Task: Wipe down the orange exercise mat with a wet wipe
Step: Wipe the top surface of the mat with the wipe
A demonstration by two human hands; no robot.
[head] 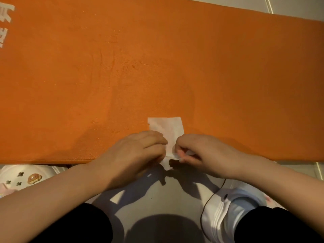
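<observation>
Head view only. We see the orange mat (157, 67) spread across the floor (157, 193), its near edge right in front of us. Wet wipe (167, 130) lies flat at the near edge, mid-length, its lower end hanging just past the edge. Left hand (138, 149) pinches the wipe's left side, fingers curled; right hand (198, 151) pinches the lower right corner w/ fingertips. Wet-looking streaks mid-mat, toward the far edge. White print at the mat's far left corner. Slipper w/ charms (22, 178) on the floor left, white shoe (220, 213) right.

Our read: wipe is being unfolded or refolded for wiping. To do it well: open it flat, palm on top, long overlapping strokes edge to edge, incl. corners.
</observation>
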